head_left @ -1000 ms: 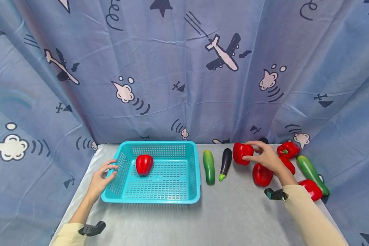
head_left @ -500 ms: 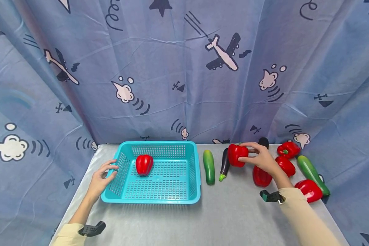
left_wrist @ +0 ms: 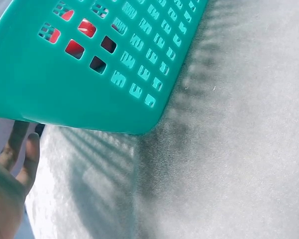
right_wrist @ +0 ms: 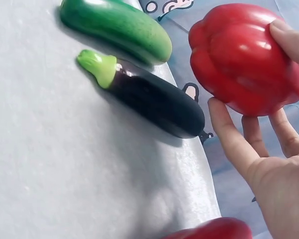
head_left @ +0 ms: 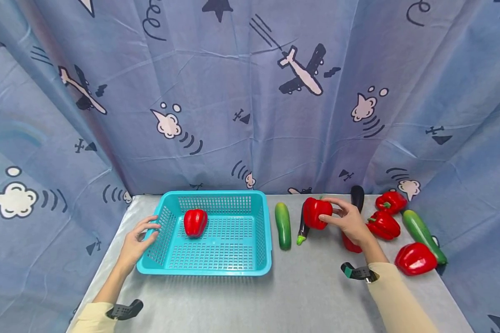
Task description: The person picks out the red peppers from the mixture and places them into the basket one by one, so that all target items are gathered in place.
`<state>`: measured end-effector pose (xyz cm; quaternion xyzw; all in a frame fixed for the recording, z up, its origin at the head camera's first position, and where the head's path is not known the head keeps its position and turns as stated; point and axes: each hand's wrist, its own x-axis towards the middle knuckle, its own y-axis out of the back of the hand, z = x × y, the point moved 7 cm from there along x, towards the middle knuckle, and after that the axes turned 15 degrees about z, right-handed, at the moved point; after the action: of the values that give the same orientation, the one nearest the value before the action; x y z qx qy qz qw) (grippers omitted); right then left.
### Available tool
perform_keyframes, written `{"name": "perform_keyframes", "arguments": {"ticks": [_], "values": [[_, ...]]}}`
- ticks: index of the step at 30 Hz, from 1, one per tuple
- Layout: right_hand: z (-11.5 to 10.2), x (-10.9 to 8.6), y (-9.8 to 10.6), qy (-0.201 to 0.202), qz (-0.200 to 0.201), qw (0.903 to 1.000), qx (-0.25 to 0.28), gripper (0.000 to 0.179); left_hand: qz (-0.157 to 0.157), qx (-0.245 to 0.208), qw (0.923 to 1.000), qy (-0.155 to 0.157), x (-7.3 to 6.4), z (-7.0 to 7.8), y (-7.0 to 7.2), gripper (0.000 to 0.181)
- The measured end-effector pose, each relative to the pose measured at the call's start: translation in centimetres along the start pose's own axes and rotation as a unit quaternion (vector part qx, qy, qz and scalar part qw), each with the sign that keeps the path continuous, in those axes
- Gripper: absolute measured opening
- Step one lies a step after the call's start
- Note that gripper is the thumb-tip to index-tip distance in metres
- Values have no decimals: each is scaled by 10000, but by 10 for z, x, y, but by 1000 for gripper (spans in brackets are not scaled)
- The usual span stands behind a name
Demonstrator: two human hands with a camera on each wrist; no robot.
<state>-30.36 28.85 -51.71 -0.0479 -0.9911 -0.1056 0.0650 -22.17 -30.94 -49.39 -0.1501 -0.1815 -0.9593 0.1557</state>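
Observation:
My right hand (head_left: 352, 224) pinches a red bell pepper (head_left: 315, 213) between thumb and fingertips. In the right wrist view this bell pepper (right_wrist: 244, 57) is held up off the table, close to a dark eggplant (right_wrist: 151, 102) with a green cap. Part of the eggplant (head_left: 303, 231) is hidden behind the pepper in the head view. My left hand (head_left: 133, 245) is at the left side of a turquoise plastic basket (head_left: 204, 272), its fingers loosely bent by the rim. Another red bell pepper (head_left: 196, 223) lies inside the basket.
A green cucumber (head_left: 283, 226) lies right of the basket. Farther right are red bell peppers (head_left: 415, 259), a second eggplant (head_left: 357, 196) and another cucumber (head_left: 425, 236). One pepper (head_left: 352, 243) is partly hidden by my right hand. A patterned curtain (head_left: 250, 115) hangs behind the table (head_left: 250, 305).
My right hand has moved left with the red bell pepper, which now covers part of the eggplant. More of the peppers and second eggplant behind the hand shows. The left hand stays in place.

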Motion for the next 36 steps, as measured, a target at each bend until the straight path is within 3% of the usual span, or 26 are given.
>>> {"name": "perform_keyframes", "arguments": {"ticks": [4,8,14,19,30,36], "values": [[7,-4,-4,-351,35,9972,657,52,-4,15,10000,-12,0,1,0,21],[10,-9,-11,-676,-36,9880,1390,50,-5,14,10000,-12,1,-3,0,21],[11,-13,-23,-1000,-123,9746,2000,47,51,42,10000,24,4,-28,0,21],[9,-13,-32,-951,-174,9736,2067,45,57,50,10000,18,5,-40,2,21],[-2,-17,-50,-752,-265,9791,1870,52,68,65,10000,21,4,-35,2,22],[-3,-27,-57,-982,-327,9774,1845,55,81,64,9999,-18,7,-42,2,22]]}}
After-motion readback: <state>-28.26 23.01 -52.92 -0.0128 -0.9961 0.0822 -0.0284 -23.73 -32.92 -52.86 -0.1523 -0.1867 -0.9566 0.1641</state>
